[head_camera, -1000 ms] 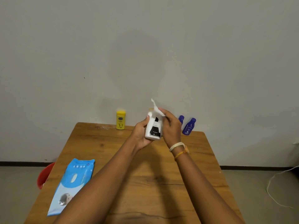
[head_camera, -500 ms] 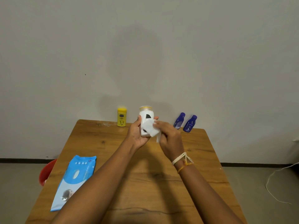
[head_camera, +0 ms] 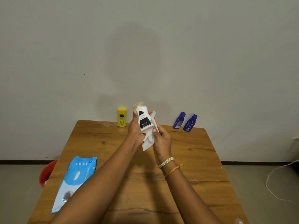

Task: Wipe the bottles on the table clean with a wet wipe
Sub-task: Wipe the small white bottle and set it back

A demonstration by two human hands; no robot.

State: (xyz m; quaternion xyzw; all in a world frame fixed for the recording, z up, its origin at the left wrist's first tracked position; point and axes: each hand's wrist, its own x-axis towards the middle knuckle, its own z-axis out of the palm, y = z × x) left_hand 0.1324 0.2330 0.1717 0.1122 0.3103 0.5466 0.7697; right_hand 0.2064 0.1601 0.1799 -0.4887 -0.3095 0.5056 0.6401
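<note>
plain grey wall (head_camera: 145, 46), wooden table (head_camera: 194, 159), beige floor (head_camera: 19, 191).

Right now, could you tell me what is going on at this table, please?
A person holds a white bottle up over the wooden table in the left hand, while the right hand presses a wet wipe against its lower side. A yellow bottle and two blue bottles stand at the far edge. The wipes pack lies near the left.

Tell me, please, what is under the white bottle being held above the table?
A wet wipe hangs beneath the white bottle, pinched by the right hand; bare wooden table lies below. The left hand and the wipe hide the bottle's base.
</note>
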